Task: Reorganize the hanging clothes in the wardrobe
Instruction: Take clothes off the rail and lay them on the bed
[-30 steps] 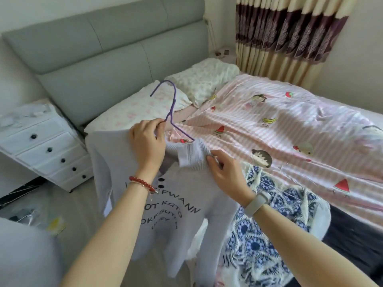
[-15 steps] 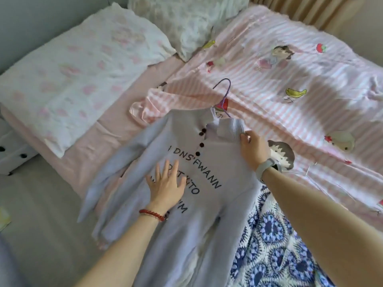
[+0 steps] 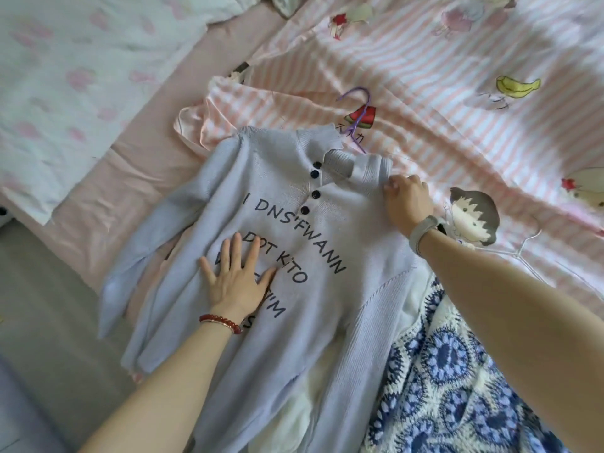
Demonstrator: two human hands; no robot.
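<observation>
Right now your sweater [image 3: 327,243], a pale lilac knit with dark buttons and black lettering across the chest, lies face up on the bed, its top end toward the striped quilt [image 3: 457,76] and its hem hanging toward you off the bed's edge. Your left hand [image 3: 237,279] lies flat on the chest of the sweater, fingers straight and spread, palm down over the printed words; it grips nothing. A red bead bracelet [image 3: 220,323] circles that wrist. Your right hand [image 3: 407,201] is at the sweater's right shoulder, just beside the ribbed collar [image 3: 358,168], with its fingers curled down onto the knit. They look to be pinching the fabric there, though the fingertips are hidden under the hand. A pale band [image 3: 423,228] sits on that wrist.

The purple hanger [image 3: 359,116] is inside the sweater: only its hook and a bit of its neck show, sticking out of the collar and lying on the quilt over a watermelon print. The sweater's left sleeve lies down the left side, over the pink sheet [image 3: 130,197]. Its right side rests partly on a blue and white patterned garment [image 3: 457,387], which lies on the bed near your right forearm. A white wire hanger [image 3: 526,243] lies on the quilt beyond that arm. A pillow [image 3: 81,60] with pink marks lies at the upper left.
</observation>
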